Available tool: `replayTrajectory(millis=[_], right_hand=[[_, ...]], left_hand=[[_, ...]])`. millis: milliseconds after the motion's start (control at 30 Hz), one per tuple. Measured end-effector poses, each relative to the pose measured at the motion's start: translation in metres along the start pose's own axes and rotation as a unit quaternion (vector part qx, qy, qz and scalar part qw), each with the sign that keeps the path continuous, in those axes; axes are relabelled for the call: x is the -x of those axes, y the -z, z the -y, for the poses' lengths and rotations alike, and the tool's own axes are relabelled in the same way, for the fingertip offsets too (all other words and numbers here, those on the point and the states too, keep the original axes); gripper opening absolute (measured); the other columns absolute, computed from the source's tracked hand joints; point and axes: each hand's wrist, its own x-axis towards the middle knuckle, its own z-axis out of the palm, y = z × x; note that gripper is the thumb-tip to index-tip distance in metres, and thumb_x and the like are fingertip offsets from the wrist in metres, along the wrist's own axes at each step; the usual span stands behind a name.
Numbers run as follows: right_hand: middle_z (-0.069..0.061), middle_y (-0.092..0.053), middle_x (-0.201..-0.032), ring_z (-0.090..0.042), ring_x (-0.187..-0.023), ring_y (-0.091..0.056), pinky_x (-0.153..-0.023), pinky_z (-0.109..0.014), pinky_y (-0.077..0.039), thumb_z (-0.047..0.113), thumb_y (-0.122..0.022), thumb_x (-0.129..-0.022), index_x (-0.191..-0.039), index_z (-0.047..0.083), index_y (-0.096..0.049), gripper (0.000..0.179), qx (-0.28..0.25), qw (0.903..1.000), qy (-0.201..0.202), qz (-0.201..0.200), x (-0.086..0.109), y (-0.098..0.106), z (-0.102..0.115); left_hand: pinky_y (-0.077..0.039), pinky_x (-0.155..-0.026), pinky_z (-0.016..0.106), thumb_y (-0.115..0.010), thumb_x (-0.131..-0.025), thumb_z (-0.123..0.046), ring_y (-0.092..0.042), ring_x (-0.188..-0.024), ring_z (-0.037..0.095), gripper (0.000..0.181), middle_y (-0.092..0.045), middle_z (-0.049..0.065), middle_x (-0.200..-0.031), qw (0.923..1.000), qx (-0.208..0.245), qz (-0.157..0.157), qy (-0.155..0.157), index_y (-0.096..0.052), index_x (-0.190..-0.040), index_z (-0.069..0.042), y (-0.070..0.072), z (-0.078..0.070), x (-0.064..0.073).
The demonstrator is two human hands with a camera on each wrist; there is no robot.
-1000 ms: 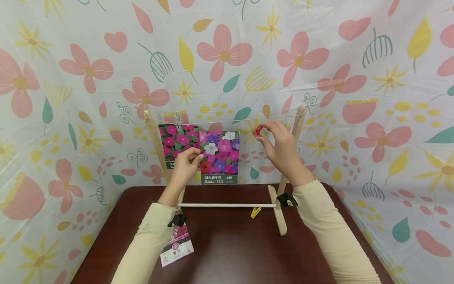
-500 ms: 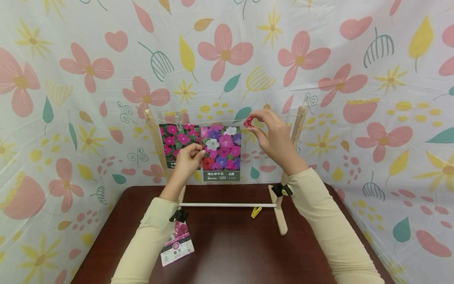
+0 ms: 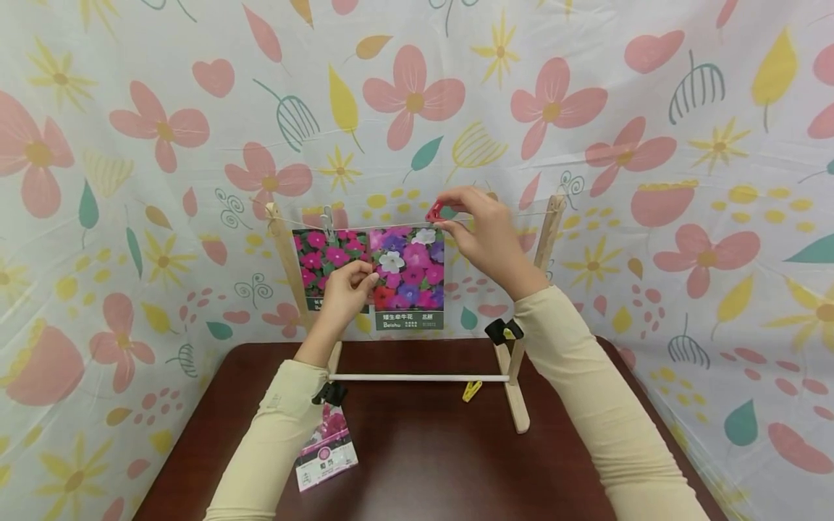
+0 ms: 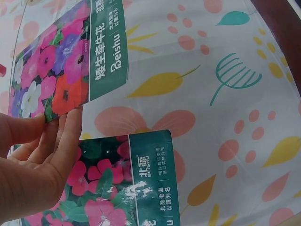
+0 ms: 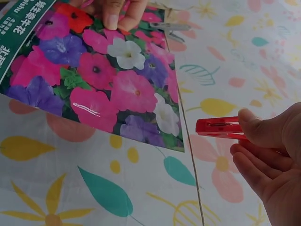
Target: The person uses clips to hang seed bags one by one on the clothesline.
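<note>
My left hand (image 3: 345,295) pinches the left edge of a flower seed packet (image 3: 410,271) with mixed pink, purple and white blooms. The packet is upright, its top edge close to the string (image 3: 391,225). Between thumb and fingers of my right hand (image 3: 487,230) is a red clothespin (image 5: 217,126), near the packet's top right corner. In the right wrist view the clothespin is apart from the packet, and its jaws look closed. A second packet (image 4: 106,197) with pink flowers hangs at the left from a grey clip (image 3: 328,223), partly behind my left hand.
Wooden posts (image 3: 550,231) hold the string at both ends, joined low down by a white rod (image 3: 417,378). On the dark table (image 3: 449,456) lie a yellow clothespin (image 3: 472,391) and another packet (image 3: 327,459), partly under my left forearm. A flowered cloth (image 3: 651,289) hangs behind.
The right hand has moved left and up with the red clothespin, toward the packet's top at the string. The left hand has raised the packet slightly toward the string.
</note>
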Motion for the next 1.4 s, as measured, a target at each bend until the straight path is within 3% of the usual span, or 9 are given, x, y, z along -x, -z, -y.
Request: replayTrajectory(millis=[533, 867, 1400], right_hand=[[-0.013, -0.069, -0.102, -0.026, -0.094, -0.067, -0.086, -0.035, -0.052, 0.008, -0.074, -0.084, -0.109, 0.0, -0.065, 0.027, -0.025, 0.9925, -0.091, 0.077, -0.029, -0.008, 0.003], [-0.012, -0.07, -0.096, -0.023, -0.09, -0.067, -0.084, -0.032, -0.053, 0.006, -0.072, -0.085, -0.102, 0.0, -0.067, 0.019, -0.026, 0.9874, -0.096, 0.122, -0.041, -0.012, 0.007], [-0.012, -0.07, -0.092, -0.022, -0.084, -0.067, -0.079, -0.031, -0.053, 0.009, -0.073, -0.085, -0.099, -0.002, -0.067, 0.019, -0.018, 0.9715, -0.153, 0.18, -0.054, -0.018, 0.003]], left_hand=[[-0.057, -0.071, 0.037, -0.056, -0.097, -0.01, -0.065, -0.08, 0.032, 0.021, -0.068, 0.021, -0.103, 0.9997, 0.021, 0.003, 0.014, -0.062, -0.112, 0.004, 0.003, -0.001, -0.001], [-0.057, -0.073, 0.037, -0.057, -0.098, -0.013, -0.064, -0.083, 0.031, 0.02, -0.069, 0.019, -0.103, 0.9997, 0.017, 0.006, 0.02, -0.062, -0.111, 0.001, 0.003, 0.001, -0.004], [-0.057, -0.072, 0.035, -0.057, -0.097, -0.013, -0.064, -0.084, 0.031, 0.022, -0.069, 0.02, -0.102, 0.9996, 0.019, -0.001, 0.022, -0.062, -0.112, 0.001, 0.002, 0.001, -0.005]])
